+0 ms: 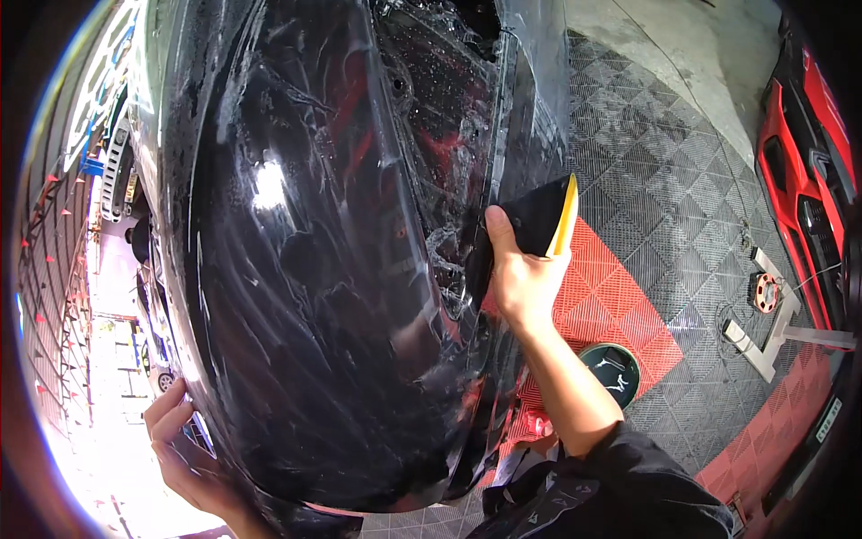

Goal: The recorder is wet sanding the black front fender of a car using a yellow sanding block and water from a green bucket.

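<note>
A glossy black car body panel (296, 269) fills the middle, covered by wrinkled, wet clear film with streaks and droplets. My right hand (528, 278) is closed round a black squeegee (532, 214) with a yellow edge, thumb on its near face. The squeegee is at the panel's right side, beside a recessed, droplet-covered section (440, 135). Clear film (539, 81) hangs past the panel's right edge. At the lower left, my left hand (189, 463) is beside the panel's edge, fingers loosely bent and apart; nothing shows in it, and whether its fingertips touch the film is unclear.
Below my right forearm a dark round bucket (612, 372) stands on red floor tiles (620, 305). Grey tiles (655, 180) spread further right. A red and black car (799, 198) is at the far right, near a grey metal stand (774, 350) and a red reel (765, 293).
</note>
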`<state>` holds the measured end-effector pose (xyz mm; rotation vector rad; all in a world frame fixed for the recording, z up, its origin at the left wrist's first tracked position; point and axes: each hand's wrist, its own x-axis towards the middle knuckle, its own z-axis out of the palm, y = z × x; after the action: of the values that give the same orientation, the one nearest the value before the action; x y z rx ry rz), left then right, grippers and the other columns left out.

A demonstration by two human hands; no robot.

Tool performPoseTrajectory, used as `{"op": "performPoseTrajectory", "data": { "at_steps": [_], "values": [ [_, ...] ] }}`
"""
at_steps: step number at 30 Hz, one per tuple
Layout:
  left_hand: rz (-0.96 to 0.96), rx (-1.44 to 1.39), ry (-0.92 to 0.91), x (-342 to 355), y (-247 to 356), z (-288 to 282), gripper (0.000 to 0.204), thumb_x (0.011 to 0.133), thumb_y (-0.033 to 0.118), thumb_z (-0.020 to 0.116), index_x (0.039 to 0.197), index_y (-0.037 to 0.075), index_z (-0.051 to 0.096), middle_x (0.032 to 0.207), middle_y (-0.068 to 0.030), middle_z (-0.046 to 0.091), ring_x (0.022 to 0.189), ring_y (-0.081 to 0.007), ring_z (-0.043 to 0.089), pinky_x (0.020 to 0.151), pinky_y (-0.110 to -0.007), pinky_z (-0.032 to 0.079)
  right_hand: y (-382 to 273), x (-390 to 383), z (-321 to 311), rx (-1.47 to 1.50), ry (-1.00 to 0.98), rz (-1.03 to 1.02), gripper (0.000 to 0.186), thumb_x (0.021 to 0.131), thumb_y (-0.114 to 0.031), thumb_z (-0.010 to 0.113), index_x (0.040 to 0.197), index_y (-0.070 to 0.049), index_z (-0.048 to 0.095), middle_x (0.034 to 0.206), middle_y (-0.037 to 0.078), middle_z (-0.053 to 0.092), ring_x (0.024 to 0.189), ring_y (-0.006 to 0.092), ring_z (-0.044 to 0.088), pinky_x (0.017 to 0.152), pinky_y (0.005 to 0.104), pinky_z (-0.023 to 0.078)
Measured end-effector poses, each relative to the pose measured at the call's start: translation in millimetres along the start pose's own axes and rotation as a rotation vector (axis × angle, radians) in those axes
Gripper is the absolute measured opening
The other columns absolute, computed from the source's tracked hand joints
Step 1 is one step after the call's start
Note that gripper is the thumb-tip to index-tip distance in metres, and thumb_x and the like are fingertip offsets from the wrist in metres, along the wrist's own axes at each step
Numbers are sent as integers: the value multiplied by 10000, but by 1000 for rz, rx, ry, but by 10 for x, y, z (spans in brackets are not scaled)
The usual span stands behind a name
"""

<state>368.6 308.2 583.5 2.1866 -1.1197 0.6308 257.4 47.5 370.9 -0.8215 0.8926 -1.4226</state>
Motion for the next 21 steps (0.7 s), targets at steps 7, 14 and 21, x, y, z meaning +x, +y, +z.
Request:
{"op": "performPoseTrajectory", "data": {
  "at_steps": [7, 14, 21],
  "values": [
    [34, -59, -23, 22, 59, -27, 277, 978, 157, 383, 959, -25, 590, 1110, -193, 614, 1087, -274, 582, 1003, -391, 428, 27, -153, -4, -203, 82, 34, 385, 848, -138, 805, 1138, 33, 617, 830, 40, 682, 714, 112, 588, 705, 303, 511],
    [16, -10, -58, 52, 81, -83, 293, 990, 177, 340, 910, -1, 558, 1093, -191, 605, 1096, -282, 562, 1023, -405, 403, 142, -382, 48, -83, 62, -175, 603, 843, -76, 792, 1354, 47, 495, 1046, 91, 681, 910, 143, 615, 884, 321, 502],
    [7, 24, -57, 51, 104, -28, 354, 1016, 219, 295, 912, -1, 552, 1095, -189, 592, 1078, -273, 559, 1002, -405, 405, 81, -6, 111, -225, 105, -101, 624, 857, -154, 800, 1351, 66, 488, 1114, 132, 678, 975, 187, 627, 910, 320, 501]
  ]
}}
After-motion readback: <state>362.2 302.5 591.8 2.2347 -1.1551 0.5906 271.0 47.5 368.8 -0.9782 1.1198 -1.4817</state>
